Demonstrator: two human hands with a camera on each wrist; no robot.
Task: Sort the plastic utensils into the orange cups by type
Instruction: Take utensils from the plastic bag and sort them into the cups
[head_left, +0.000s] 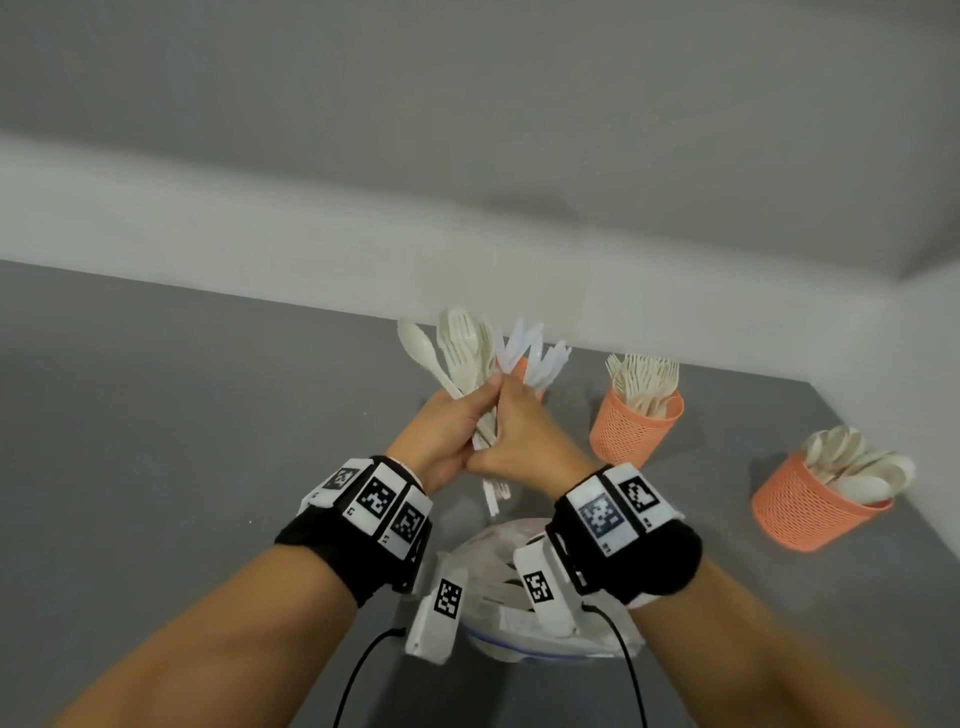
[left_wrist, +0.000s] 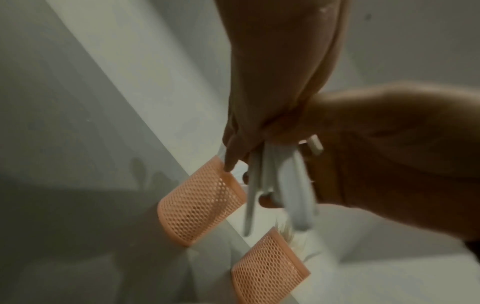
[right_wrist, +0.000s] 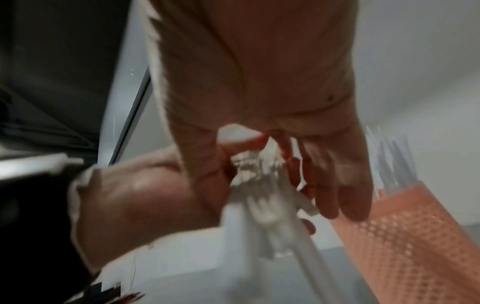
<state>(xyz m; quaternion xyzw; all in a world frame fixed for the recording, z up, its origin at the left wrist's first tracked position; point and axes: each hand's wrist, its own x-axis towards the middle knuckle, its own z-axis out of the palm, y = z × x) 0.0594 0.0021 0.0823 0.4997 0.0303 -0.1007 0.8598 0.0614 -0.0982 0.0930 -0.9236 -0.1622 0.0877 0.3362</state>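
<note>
A plastic bag (head_left: 545, 634) lies at the counter's (head_left: 156, 441) near edge. Above it, left grip (head_left: 447, 441) and right grip (head_left: 524, 441) clasp a mixed bundle (head_left: 483, 353). Fork cup (head_left: 631, 428) and spoon cup (head_left: 810, 504) are filled; the bundle remains unsorted

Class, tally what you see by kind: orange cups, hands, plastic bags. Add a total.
Orange cups: 3 (fork cup, spoon cup, cup behind the hands)
Hands: 2 (left hand, right hand), gripping the utensil bunch
Plastic bag: 1
Total: 6
</note>
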